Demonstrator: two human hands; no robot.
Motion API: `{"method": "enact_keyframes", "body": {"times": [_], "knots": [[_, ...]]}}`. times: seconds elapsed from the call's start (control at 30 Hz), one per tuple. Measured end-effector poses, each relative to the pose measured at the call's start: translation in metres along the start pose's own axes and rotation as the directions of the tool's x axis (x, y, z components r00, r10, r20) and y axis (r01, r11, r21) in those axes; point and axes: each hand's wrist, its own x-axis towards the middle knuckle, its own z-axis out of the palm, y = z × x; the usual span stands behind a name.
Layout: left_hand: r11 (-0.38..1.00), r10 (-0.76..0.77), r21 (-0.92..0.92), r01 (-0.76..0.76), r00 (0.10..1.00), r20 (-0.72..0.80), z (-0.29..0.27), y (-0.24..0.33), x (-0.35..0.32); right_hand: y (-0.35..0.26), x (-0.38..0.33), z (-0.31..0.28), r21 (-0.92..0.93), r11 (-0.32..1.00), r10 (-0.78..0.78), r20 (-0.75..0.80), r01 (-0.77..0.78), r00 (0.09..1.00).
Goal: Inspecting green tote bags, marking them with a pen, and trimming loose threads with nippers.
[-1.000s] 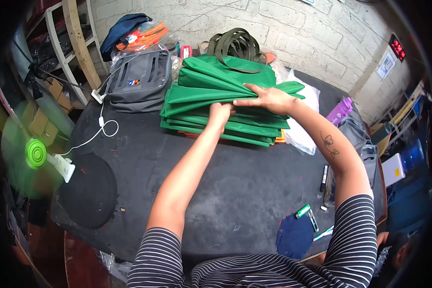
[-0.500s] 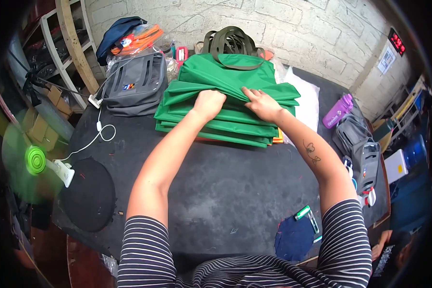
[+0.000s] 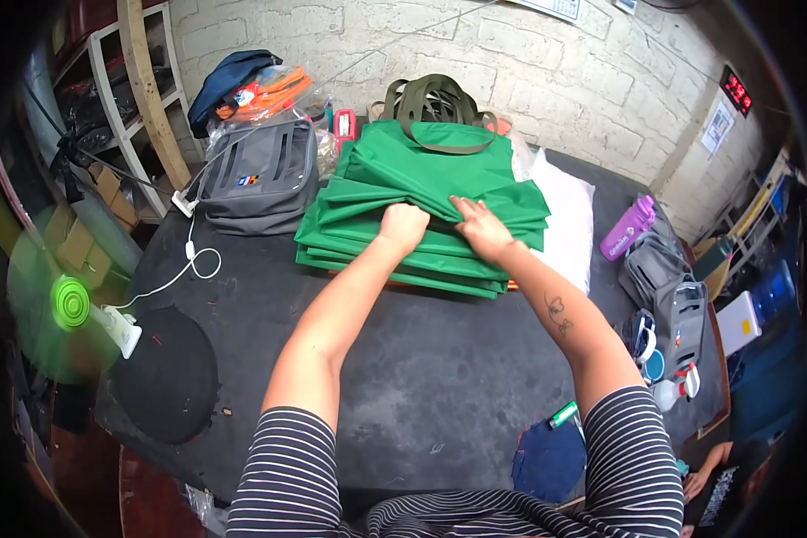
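A stack of green fabric bags (image 3: pixel 439 143) with dark olive straps (image 3: pixel 432 100) lies at the far middle of the table. My left hand (image 3: pixel 405 229) is closed in a fist on the front edge of an upper green bag, where the cloth bunches into folds. Just to the right of it, my right hand (image 3: pixel 484 231) presses on the same bag, its visible fingers stretched out over the creased cloth. The undersides of both hands are hidden. Below them, several more bag layers show their edges, with a strip of orange underneath.
A grey bag (image 3: pixel 258 175) stands left of the stack, and a white sack (image 3: pixel 565 215) lies to its right. A running green fan (image 3: pixel 70 303) is at the left edge, near a black round pad (image 3: pixel 166 377). A purple bottle (image 3: pixel 628 227) and a spray bottle (image 3: pixel 677 388) are at right.
The upper green cloth sits flatter and lower toward the front, and both hands have moved slightly with it. The whole view has also shifted a little.
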Motion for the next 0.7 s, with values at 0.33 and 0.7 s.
{"method": "enact_keyframes", "body": {"times": [0.33,0.7], "knots": [[0.976,0.032,-0.190,-0.105,0.935,-0.353,-0.038,-0.022,-0.028,0.020,-0.011,-0.017,0.078,0.987,-0.135,-0.070,0.140,0.988],[0.886,0.229,-0.158,-0.436,0.707,-0.669,-0.053,0.007,-0.062,0.013,-0.001,-0.047,0.153,0.988,0.042,-0.038,-0.035,0.998]]}}
